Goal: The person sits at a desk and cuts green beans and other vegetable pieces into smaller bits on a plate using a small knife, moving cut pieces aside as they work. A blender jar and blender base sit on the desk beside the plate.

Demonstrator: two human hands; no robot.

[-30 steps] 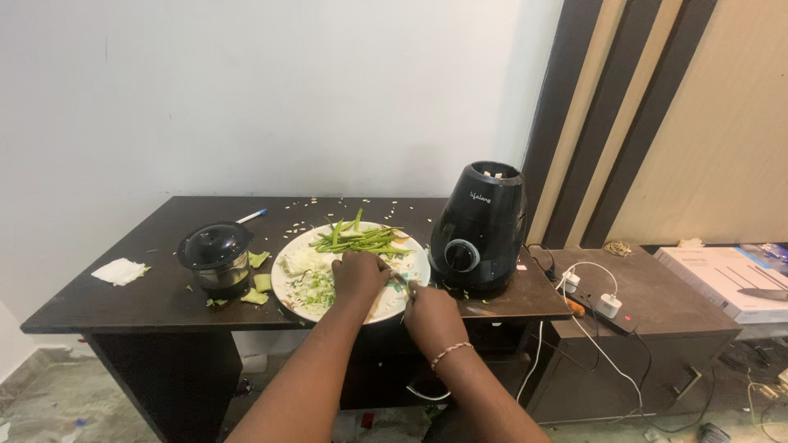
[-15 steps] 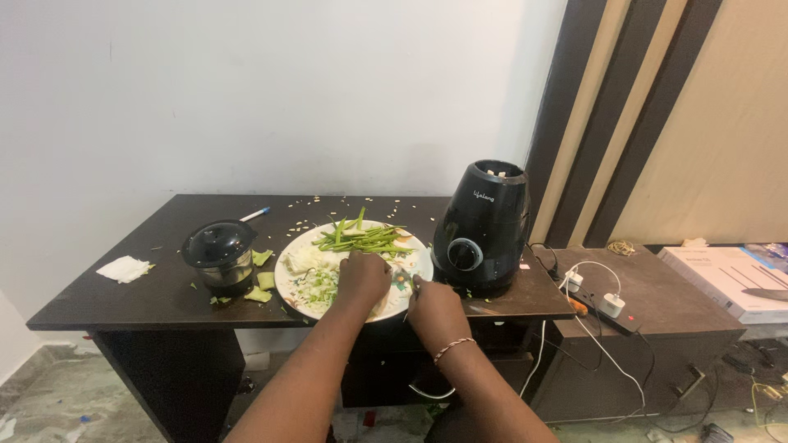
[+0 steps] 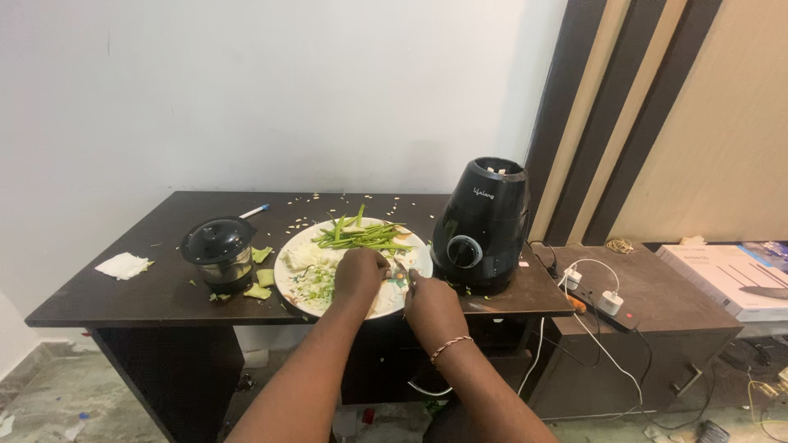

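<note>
White tissue point(image 3: 121, 265) far left of both hands on dark table point(image 3: 98, 299). Steel grinder jar point(image 3: 218, 253) with black lid well left of the fingers, green scraps point(image 3: 262, 277) beside it. White plate point(image 3: 287, 287) under both hands: long green beans point(image 3: 361, 235) at the far rim beyond the fingers, chopped pale veg point(image 3: 312, 279) just left of the left fingers. Left hand point(image 3: 359, 273) curled down onto plate, fingers bent and close together, pressing food beneath, item hidden. Right hand point(image 3: 432, 310) at plate's near right edge, fingers closed round a knife point(image 3: 409, 277), blade tip just right of left fingers. Black mixer base point(image 3: 483, 226) right of hands, near but apart. Power strip point(image 3: 603, 303) further right
</note>
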